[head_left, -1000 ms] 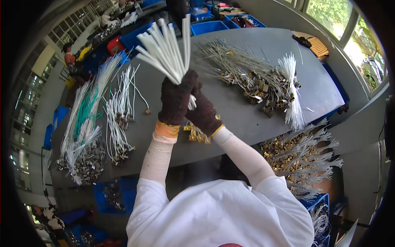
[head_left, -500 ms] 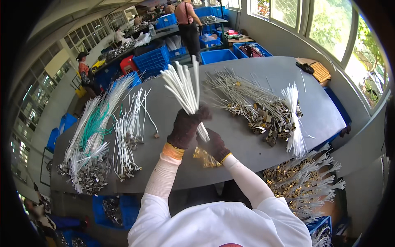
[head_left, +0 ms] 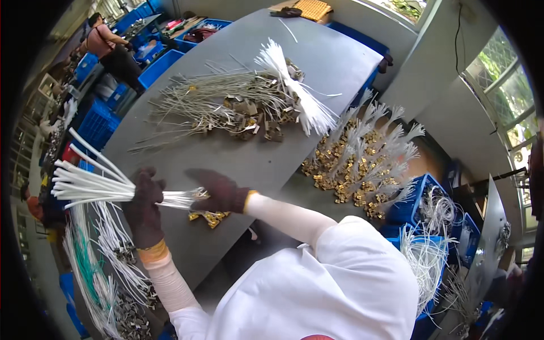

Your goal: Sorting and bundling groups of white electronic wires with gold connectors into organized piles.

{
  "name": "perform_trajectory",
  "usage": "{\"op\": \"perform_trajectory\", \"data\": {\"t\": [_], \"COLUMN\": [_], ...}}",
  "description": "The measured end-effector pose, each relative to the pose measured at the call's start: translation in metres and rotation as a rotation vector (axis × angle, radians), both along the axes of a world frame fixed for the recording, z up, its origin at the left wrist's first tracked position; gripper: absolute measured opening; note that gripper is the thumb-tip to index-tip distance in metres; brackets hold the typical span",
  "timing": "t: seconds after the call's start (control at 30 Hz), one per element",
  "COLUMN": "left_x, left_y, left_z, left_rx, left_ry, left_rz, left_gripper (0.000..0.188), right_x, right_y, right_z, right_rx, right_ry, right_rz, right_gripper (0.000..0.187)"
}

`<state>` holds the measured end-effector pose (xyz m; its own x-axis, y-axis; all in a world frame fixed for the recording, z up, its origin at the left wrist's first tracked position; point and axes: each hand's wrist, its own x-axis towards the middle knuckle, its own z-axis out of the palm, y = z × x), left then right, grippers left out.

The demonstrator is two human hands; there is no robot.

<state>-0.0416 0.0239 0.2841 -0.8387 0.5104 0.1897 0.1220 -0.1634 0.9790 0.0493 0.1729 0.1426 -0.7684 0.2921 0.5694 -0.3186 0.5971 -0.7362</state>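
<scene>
My left hand [head_left: 144, 208], in a dark glove, is closed round the middle of a bundle of white wires [head_left: 93, 184]. Their loose ends fan out to the left, while the gathered ends point right. At those gathered ends is my right hand [head_left: 221, 191], gloved alike. Motion smears its fingers, so whether it grips them does not show. Just below it, gold-coloured metal pieces [head_left: 211, 219] lie on the grey table [head_left: 238, 164] near its front edge.
Grey wires with metal ends [head_left: 226, 102] are heaped across the table, a white bundle [head_left: 297, 90] on top. Gold-ended bundles [head_left: 362, 158] are piled to the right, beside a blue crate [head_left: 419, 198]. More wires [head_left: 93, 266] lie at left. A person [head_left: 107, 45] stands beyond.
My view has swung to the right. The bundle in my left hand has tipped from nearly upright to nearly level, its loose ends now leftward. My right hand remains near its gathered ends.
</scene>
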Motion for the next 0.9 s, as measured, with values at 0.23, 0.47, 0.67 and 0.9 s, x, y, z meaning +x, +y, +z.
{"op": "perform_trajectory", "data": {"t": [0.23, 0.47, 0.67, 0.9], "left_x": [0.011, 0.001, -0.013, 0.002], "left_y": [0.0, -0.006, -0.014, 0.002], "left_z": [0.006, -0.009, -0.024, -0.005], "left_rx": [-0.066, -0.072, 0.021, 0.015], "left_ry": [0.098, 0.042, -0.067, -0.014], "left_rz": [0.022, 0.087, 0.108, -0.013], "left_gripper": [0.029, 0.028, 0.024, 0.024], "right_x": [0.143, 0.127, 0.067, 0.043], "right_y": [0.244, 0.391, 0.444, 0.486], "right_z": [-0.078, -0.058, -0.08, -0.015], "right_rx": [-0.039, -0.014, 0.018, 0.256], "right_ry": [-0.007, -0.467, -0.729, -0.885], "right_rz": [-0.957, -0.942, -0.802, -0.69], "right_gripper": [0.02, 0.036, 0.047, 0.029]}}
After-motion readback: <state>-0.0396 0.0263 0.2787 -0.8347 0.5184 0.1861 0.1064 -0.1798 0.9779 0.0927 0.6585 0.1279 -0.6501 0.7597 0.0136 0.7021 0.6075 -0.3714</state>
